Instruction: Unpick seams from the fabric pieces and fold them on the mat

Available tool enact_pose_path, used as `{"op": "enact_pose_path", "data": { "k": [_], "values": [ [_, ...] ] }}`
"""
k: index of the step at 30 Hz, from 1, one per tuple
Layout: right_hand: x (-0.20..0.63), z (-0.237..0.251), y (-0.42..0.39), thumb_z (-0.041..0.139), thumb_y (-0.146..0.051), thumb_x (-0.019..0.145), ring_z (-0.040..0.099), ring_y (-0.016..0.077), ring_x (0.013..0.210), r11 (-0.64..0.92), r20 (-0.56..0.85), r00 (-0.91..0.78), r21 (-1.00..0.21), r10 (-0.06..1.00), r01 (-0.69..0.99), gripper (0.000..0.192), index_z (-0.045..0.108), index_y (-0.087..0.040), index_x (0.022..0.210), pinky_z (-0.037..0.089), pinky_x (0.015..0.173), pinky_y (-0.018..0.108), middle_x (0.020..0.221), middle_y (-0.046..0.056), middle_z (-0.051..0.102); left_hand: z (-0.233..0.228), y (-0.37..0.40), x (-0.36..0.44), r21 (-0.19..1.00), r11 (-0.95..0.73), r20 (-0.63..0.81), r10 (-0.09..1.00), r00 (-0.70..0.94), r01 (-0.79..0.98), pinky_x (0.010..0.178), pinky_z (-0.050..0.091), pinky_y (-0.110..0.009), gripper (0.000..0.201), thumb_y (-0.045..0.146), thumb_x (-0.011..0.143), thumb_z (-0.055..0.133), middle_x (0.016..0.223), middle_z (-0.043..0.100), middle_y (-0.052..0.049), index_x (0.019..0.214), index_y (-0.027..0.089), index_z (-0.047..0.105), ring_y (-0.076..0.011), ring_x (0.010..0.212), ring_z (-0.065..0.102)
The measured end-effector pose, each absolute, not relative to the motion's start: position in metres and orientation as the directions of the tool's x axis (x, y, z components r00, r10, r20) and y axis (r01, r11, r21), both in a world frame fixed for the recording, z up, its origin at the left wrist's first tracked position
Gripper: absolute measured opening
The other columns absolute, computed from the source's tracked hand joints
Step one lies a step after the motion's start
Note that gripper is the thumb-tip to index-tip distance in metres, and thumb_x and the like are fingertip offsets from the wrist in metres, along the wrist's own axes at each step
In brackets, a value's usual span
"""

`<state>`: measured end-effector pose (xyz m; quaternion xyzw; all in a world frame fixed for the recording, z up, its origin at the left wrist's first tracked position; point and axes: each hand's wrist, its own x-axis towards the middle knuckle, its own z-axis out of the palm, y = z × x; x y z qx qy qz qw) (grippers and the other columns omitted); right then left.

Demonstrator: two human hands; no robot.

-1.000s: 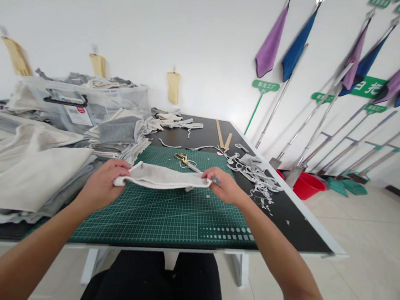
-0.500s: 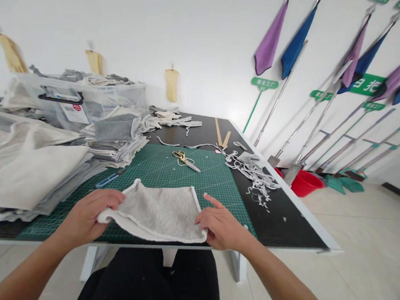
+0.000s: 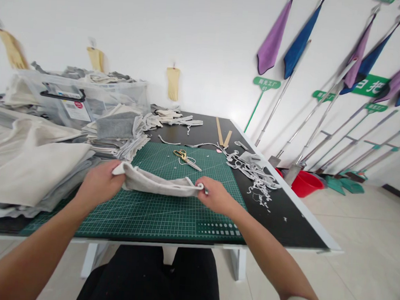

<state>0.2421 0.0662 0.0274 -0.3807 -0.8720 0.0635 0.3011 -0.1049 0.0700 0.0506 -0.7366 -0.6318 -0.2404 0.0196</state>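
Left hand: the left hand [image 3: 99, 184] is closed on the left end of the grey cloth piece [image 3: 156, 185], the corner being pinched between thumb and fingers [image 3: 116, 175].
Right hand: the right hand [image 3: 213, 197] is clenched on the right end of the same cloth, its fingertips [image 3: 200, 187] gripping the edge.
Cloth: the grey cloth piece is stretched between the two sets of fingers and is held just above the green cutting mat [image 3: 168, 212] (whether its sagging middle touches the mat cannot be told).
Mat: the mat is spread under both hands on the black table [image 3: 284, 220], its printed grid lying nearer than the fingers.
Left of the fingers: large cream fabric sheets [image 3: 31, 165] are piled just beside the left hand.
Beyond the fingers: gold-handled scissors [image 3: 185, 158] are laid on the far part of the mat, well apart from both hands.
Beyond the left fingers: a stack of folded grey and white cloths [image 3: 119, 133] is set at the mat's far left corner, with a clear plastic bin [image 3: 87, 98] behind it.
Beyond the right fingers: a heap of trimmed cloth strips [image 3: 253, 172] is scattered on the table, and two wooden rulers [image 3: 221, 134] are seen farther back.
Wall: mops with purple and blue cloths [image 3: 296, 42] are leaned against it at the far right.
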Motion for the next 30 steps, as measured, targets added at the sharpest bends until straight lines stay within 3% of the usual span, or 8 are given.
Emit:
{"op": "enact_pose_path", "data": {
  "k": [4, 7, 10, 14, 22, 26, 30],
  "values": [
    [0.238, 0.056, 0.113, 0.043, -0.011, 0.077, 0.057, 0.0192, 0.081, 0.654, 0.607, -0.399, -0.278, 0.687, 0.704, 0.019, 0.056, -0.018, 0.089, 0.047, 0.075, 0.031, 0.086, 0.007, 0.062, 0.077, 0.101, -0.093, 0.276, -0.12, 0.414, 0.91, -0.005, 0.954, 0.065, 0.035, -0.025, 0.031, 0.03, 0.089, 0.036, 0.085, 0.06, -0.005, 0.097, 0.011, 0.059, -0.0172, 0.078, 0.054],
    [0.239, 0.065, 0.13, 0.041, -0.01, 0.079, 0.057, 0.0211, 0.089, 0.694, 0.731, -0.381, -0.172, 0.566, 0.7, 0.02, 0.054, -0.018, 0.092, 0.046, 0.086, 0.038, 0.09, 0.008, 0.062, 0.081, 0.108, -0.091, 0.291, -0.171, 0.501, 0.865, 0.003, 0.941, 0.072, 0.038, -0.026, 0.035, 0.031, 0.091, 0.034, 0.094, 0.06, -0.007, 0.101, 0.009, 0.059, -0.0177, 0.087, 0.054],
    [0.246, 0.06, 0.123, 0.04, -0.01, 0.084, 0.056, 0.0202, 0.093, 0.787, 0.771, -0.494, -0.016, 0.402, 0.617, 0.02, 0.054, -0.02, 0.095, 0.04, 0.1, 0.045, 0.091, 0.008, 0.062, 0.07, 0.099, -0.094, 0.325, -0.272, 0.538, 0.841, 0.06, 0.906, 0.084, 0.04, -0.029, 0.03, 0.029, 0.09, 0.04, 0.105, 0.062, -0.006, 0.105, 0.012, 0.059, -0.0181, 0.098, 0.055],
    [0.262, 0.04, 0.084, 0.042, -0.015, 0.088, 0.056, 0.0196, 0.096, 0.888, 0.653, -0.711, 0.128, 0.26, 0.442, 0.018, 0.054, -0.021, 0.101, 0.037, 0.105, 0.05, 0.096, 0.008, 0.062, 0.04, 0.075, -0.105, 0.35, -0.479, 0.593, 0.779, 0.205, 0.805, 0.094, 0.042, -0.029, 0.011, 0.018, 0.083, 0.048, 0.108, 0.064, -0.007, 0.09, 0.014, 0.056, -0.0163, 0.104, 0.057],
    [0.268, 0.003, 0.014, 0.042, -0.013, 0.09, 0.057, 0.0167, 0.086, 0.94, 0.364, -0.912, 0.202, 0.189, 0.276, 0.019, 0.058, -0.02, 0.082, 0.038, 0.105, 0.041, 0.089, 0.006, 0.064, -0.005, 0.023, -0.113, 0.016, -0.766, 0.544, 0.546, 0.638, 0.642, 0.099, 0.043, -0.037, 0.022, 0.003, 0.073, 0.049, 0.113, 0.063, -0.009, 0.086, 0.018, 0.056, -0.0202, 0.114, 0.055],
    [0.268, -0.003, 0.008, 0.044, -0.015, 0.087, 0.055, 0.0167, 0.08, 0.938, 0.259, -0.939, 0.201, 0.228, 0.284, 0.018, 0.057, -0.02, 0.076, 0.041, 0.099, 0.037, 0.085, 0.005, 0.063, -0.014, 0.004, -0.115, -0.123, -0.763, 0.501, 0.504, 0.704, 0.634, 0.106, 0.036, -0.046, 0.029, 0.0, 0.069, 0.048, 0.108, 0.066, -0.008, 0.088, 0.018, 0.06, -0.0229, 0.113, 0.055],
    [0.27, 0.003, 0.012, 0.054, -0.023, 0.078, 0.054, 0.0177, 0.077, 0.929, 0.154, -0.935, 0.141, 0.319, 0.341, 0.008, 0.057, -0.019, 0.073, 0.039, 0.098, 0.038, 0.078, 0.004, 0.06, -0.021, -0.012, -0.111, -0.165, -0.73, 0.497, 0.52, 0.695, 0.663, 0.106, 0.035, -0.05, 0.036, 0.0, 0.067, 0.045, 0.098, 0.068, -0.008, 0.092, 0.018, 0.063, -0.0235, 0.104, 0.059]
  ]
}}
